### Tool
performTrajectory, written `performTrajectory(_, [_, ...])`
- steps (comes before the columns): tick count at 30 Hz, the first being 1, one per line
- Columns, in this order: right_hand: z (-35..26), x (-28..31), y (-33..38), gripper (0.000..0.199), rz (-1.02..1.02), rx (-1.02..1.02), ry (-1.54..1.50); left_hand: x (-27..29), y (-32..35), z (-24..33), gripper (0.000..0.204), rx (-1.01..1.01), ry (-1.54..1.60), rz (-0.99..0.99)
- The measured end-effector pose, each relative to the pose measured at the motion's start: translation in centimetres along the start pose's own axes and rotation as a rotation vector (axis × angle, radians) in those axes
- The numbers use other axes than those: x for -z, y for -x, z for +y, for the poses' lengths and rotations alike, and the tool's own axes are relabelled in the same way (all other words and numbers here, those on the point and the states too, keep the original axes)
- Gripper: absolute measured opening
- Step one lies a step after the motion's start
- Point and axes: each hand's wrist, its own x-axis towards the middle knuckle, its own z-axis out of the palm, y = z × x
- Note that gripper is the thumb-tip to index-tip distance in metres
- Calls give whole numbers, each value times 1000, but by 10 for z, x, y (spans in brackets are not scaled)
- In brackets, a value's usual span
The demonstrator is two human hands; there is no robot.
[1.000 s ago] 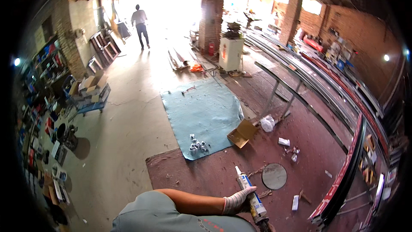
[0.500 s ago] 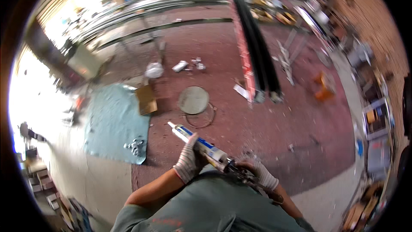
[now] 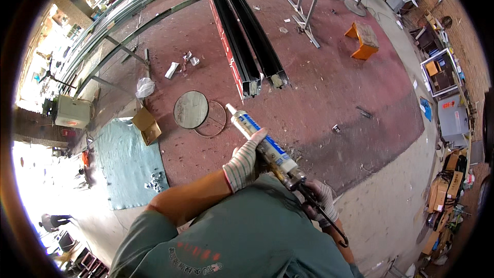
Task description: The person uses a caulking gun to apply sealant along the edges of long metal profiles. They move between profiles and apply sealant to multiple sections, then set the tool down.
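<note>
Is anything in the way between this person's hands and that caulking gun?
Nothing visible except the gloves being worn: the left hand grips the caulking gun partway along, and the right hand holds it near the rear.

The left glove (image 3: 242,168) is white with greenish stripes, the tube (image 3: 272,150) white and blue, the shirt (image 3: 247,221) grey-green, the mat (image 3: 309,113) maroon, the left sheet (image 3: 126,159) pale blue, the far right stool (image 3: 366,42) orange, and the far bars (image 3: 234,31) black.
</note>
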Motion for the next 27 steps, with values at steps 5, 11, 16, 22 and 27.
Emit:
performTrajectory(5, [-2, -1, 11, 56, 204, -123, 163, -37, -33, 19, 57, 24, -212, -113])
performTrajectory(11, [-23, -4, 13, 50, 355, -327, 340, -70, -70, 51, 55, 227, -168, -224])
performTrajectory(16, [-21, -24, 29, 46, 307, -549, 258, -74, -115, 51, 65, 458, -128, -224])
performTrajectory(22, [-17, -49, 22, 51, 332, -627, 244, -59, -130, 64, 55, 520, -166, -152])
performTrajectory(27, [-21, -51, -12, 62, 466, -637, -80, -55, -139, 67, 57, 367, -326, -158])
